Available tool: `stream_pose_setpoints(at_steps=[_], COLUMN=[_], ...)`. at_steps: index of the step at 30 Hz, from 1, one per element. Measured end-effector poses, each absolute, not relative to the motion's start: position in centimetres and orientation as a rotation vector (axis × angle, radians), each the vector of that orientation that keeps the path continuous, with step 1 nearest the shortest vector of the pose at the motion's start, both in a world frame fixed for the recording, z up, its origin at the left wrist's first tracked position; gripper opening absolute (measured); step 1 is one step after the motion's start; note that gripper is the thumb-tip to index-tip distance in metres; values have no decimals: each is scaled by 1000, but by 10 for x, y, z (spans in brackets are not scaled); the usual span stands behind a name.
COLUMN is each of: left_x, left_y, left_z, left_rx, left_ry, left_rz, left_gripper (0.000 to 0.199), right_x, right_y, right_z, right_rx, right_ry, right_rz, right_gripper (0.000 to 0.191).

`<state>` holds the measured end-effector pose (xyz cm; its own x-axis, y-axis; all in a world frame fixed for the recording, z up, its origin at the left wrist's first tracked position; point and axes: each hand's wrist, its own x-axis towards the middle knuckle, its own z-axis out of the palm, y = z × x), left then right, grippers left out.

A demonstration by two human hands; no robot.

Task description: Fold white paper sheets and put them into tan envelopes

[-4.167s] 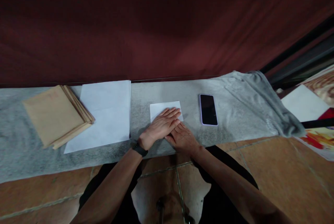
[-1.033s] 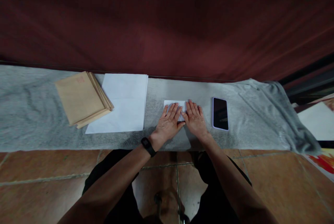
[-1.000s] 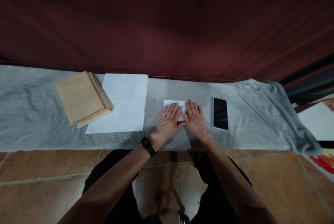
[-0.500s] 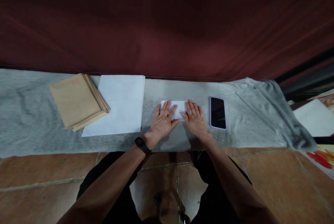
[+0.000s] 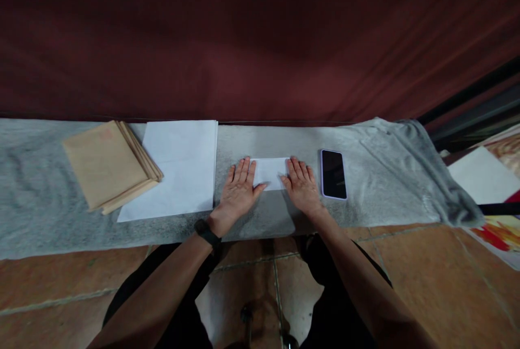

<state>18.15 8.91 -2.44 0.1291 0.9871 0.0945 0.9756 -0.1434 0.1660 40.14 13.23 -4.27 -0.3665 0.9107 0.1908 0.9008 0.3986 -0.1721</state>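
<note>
A small white folded paper [image 5: 271,171] lies flat on the grey cloth in front of me. Over its left end rests my left hand [image 5: 239,187], palm down, fingers stretched out and the thumb reaching in over the paper. My right hand [image 5: 302,186] lies flat at the right end, fingertips on the paper's edge and thumb pointing inward. Neither hand grips anything. On my left wrist is a black band [image 5: 207,234].
A stack of large white sheets [image 5: 182,170] lies to the left, partly under several brown envelopes [image 5: 108,162]. Close to my right hand is a phone [image 5: 333,174] in a pale purple case. The grey cloth [image 5: 390,175] covers the narrow table before a dark red curtain [image 5: 260,56].
My left hand has slid left from the middle of the paper to its left end, uncovering more of it. My right hand stays at the right end. The view has shifted slightly.
</note>
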Motion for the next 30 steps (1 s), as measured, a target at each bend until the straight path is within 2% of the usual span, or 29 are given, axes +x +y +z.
stream_pose_setpoints(at_steps=[16,21,30], left_x=[179,174,164], left_y=[88,97,108], left_z=[-6,-3,-8], left_rx=[2055,1815,838], left_ry=[2046,1950,1609], left_rz=[352,688,1212], left_gripper=[63,57,54], right_x=[404,401,398], right_y=[132,131,130], right_z=[-36,-36,-35], right_rx=[-1632,-1643,-1666], right_ry=[-2389,-2371,-2357], right_rz=[128,126,129], right_gripper=[58,58,57])
